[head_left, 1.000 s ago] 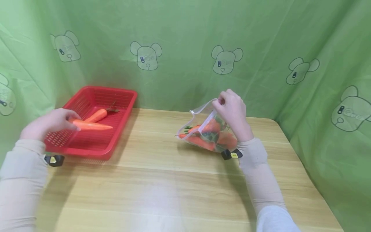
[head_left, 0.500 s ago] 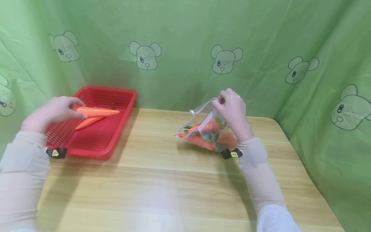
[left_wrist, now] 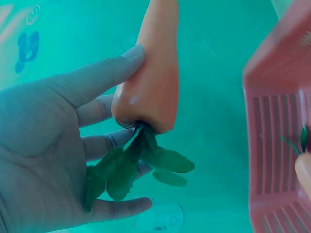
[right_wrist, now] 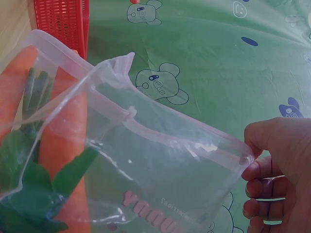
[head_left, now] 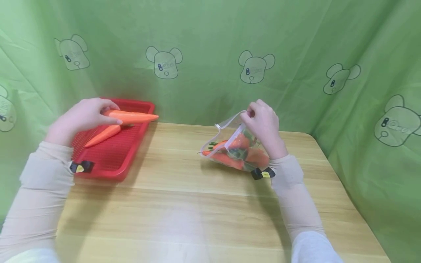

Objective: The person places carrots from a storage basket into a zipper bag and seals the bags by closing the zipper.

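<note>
My left hand (head_left: pixel 82 117) (left_wrist: pixel 73 145) grips an orange carrot (head_left: pixel 131 117) (left_wrist: pixel 153 73) by its leafy end, above the red basket (head_left: pixel 112 160) (left_wrist: pixel 277 145), with the tip pointing right. A second carrot (head_left: pixel 102 135) lies inside the basket. My right hand (head_left: pixel 261 122) (right_wrist: pixel 277 170) pinches the top rim of a clear zip bag (head_left: pixel 236 146) (right_wrist: pixel 146 160), holding its mouth open on the table. Several carrots with green tops (head_left: pixel 230 155) (right_wrist: pixel 58 145) lie in the bag.
The wooden table (head_left: pixel 184 212) is ringed by a green cloth backdrop with bear prints (head_left: pixel 256 67). The basket stands at the table's back left, the bag right of centre.
My left hand has lifted the carrot out of the basket and carried it up and to the right. The right hand and the bag have stayed still.
</note>
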{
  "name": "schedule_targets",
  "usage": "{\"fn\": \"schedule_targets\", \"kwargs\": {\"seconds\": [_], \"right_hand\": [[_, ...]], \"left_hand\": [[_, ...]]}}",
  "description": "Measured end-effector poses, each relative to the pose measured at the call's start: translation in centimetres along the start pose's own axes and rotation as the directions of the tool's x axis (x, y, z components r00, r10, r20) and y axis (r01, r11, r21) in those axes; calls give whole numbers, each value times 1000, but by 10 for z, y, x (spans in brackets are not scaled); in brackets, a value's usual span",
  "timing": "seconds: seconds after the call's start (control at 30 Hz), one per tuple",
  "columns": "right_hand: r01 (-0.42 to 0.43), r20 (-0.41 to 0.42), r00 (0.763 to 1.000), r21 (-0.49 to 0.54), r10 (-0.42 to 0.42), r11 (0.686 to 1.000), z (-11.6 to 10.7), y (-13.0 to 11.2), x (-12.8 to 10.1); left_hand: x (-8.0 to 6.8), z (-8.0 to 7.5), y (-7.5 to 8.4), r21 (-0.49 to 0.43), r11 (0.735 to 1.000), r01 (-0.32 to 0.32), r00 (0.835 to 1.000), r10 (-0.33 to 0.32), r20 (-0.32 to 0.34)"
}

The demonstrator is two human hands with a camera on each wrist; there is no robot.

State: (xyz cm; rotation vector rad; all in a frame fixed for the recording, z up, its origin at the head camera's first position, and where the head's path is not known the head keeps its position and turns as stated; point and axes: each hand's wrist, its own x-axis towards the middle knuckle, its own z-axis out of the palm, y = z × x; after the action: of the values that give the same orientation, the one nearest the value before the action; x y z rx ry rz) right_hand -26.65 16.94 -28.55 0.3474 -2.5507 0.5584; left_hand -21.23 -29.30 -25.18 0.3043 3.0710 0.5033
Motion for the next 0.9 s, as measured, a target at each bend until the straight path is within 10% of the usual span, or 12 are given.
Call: {"fn": "schedule_targets", "kwargs": {"seconds": [0.9], "right_hand": [[9, -10, 1000, 6, -9, 1000, 3, -1, 0]], "left_hand": [[41, 52, 81, -263, 957, -121, 987, 89, -131]]}}
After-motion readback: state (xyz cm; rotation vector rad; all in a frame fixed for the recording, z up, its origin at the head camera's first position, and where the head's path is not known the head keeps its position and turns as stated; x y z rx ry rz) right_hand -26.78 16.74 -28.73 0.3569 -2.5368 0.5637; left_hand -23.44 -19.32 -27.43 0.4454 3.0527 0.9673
